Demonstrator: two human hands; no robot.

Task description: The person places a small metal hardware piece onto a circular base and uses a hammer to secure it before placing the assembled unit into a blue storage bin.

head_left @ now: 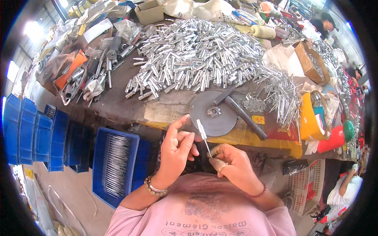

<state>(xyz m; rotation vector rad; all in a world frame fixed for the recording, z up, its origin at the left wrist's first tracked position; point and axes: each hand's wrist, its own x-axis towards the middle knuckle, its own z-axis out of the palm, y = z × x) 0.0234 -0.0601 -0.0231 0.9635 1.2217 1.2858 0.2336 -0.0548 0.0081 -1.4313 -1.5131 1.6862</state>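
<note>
My right hand pinches the lower end of a thin metal rod between thumb and fingers. On the rod's upper end sits a shiny metal sleeve, tilted up and to the left. Just left of that sleeve is my left hand, its index finger stretched out and thumb apart, with nothing visible in it. Beyond both hands, at the bench's front edge, lies a round grey disc with a small metal hub at its centre. A hammer rests across the disc's right side.
A large heap of metal sleeves covers the bench. Thin metal pins are piled at right, near a yellow container. Below left stands a blue bin of stacked rods. Tools crowd the bench's left.
</note>
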